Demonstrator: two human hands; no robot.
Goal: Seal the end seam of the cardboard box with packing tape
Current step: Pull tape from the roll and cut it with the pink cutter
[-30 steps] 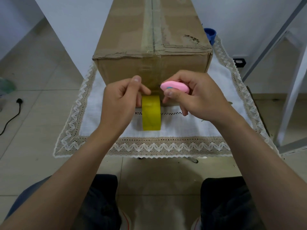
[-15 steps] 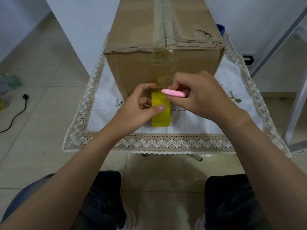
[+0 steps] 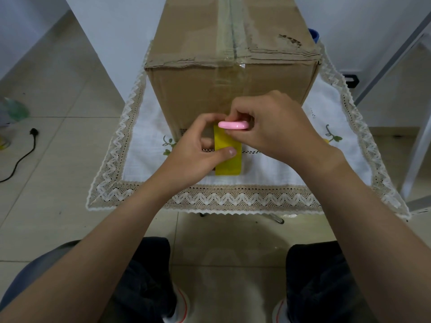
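Below, left hand (image 3: pixel 198 155) grips tape roll (image 3: pixel 228 157), right hand (image 3: pixel 275 129) pink cutter (image 3: pixel 233 125), over lace-edged tablecloth (image 3: pixel 233 197).

The cardboard box (image 3: pixel 233 73) is sitting on the cloth (image 3: pixel 144 159) covering the counter, filling the upper centre of the frame. The tape roll (image 3: pixel 227 159) is standing on edge on the cloth just below the box's near face. The left hand (image 3: pixel 198 150) is lying against the roll's left side; the right hand (image 3: pixel 272 127) is sitting above and right of it, holding the cutter (image 3: pixel 233 125) over the roll's top. A cable (image 3: pixel 21 157) is trailing across the floor at the far left.
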